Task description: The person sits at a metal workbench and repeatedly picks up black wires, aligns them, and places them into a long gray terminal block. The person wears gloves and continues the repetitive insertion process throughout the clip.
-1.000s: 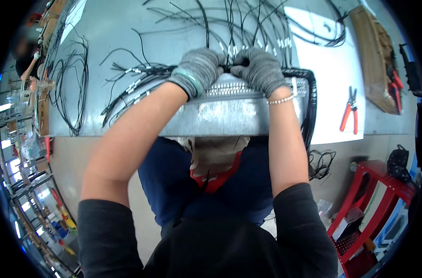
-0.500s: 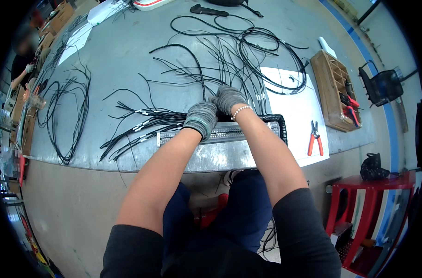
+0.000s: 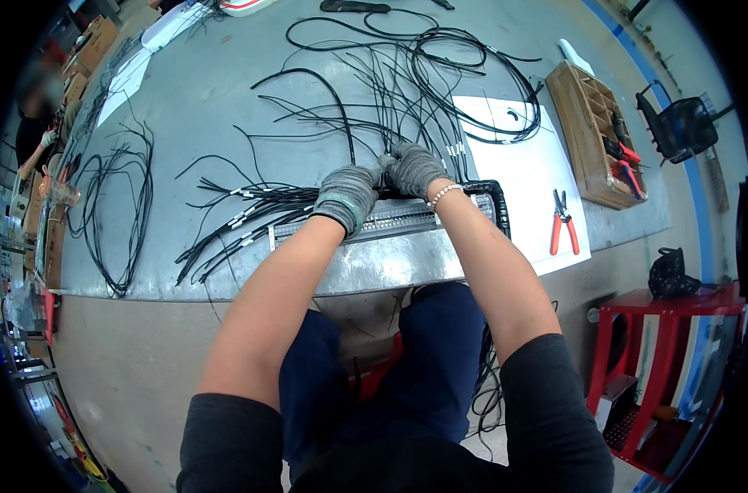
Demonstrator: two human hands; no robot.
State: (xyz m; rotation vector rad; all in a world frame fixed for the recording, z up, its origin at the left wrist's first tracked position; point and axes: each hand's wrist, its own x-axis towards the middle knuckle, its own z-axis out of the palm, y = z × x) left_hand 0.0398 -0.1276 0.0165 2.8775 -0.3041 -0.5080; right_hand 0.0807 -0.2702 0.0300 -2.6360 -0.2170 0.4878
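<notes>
Both my hands wear grey knit gloves and meet over a bundle of black wires behind a metal terminal strip (image 3: 398, 220). My left hand (image 3: 349, 197) is closed on the bundle, back of the hand up. Touching it, my right hand (image 3: 416, 171) has its fingers curled on the same wires; the fingertips are mostly hidden. Black wires with white labels (image 3: 242, 215) fan out to the left of the strip. More black wires (image 3: 398, 103) spread away behind my hands. At the right end, a black wrapped bundle (image 3: 499, 205) bends round the strip.
Red-handled wire strippers (image 3: 563, 230) lie on white paper (image 3: 522, 185) at the right. Beyond stands a wooden compartment box (image 3: 583, 135) with tools. Coiled black cable (image 3: 472, 66) lies at the back, a wire loop (image 3: 115, 214) at the left. Another person (image 3: 41, 123) sits far left.
The view has shifted, so the table sits a little higher in it. My hands stay together at the wire bundle, with only slight finger movement.
</notes>
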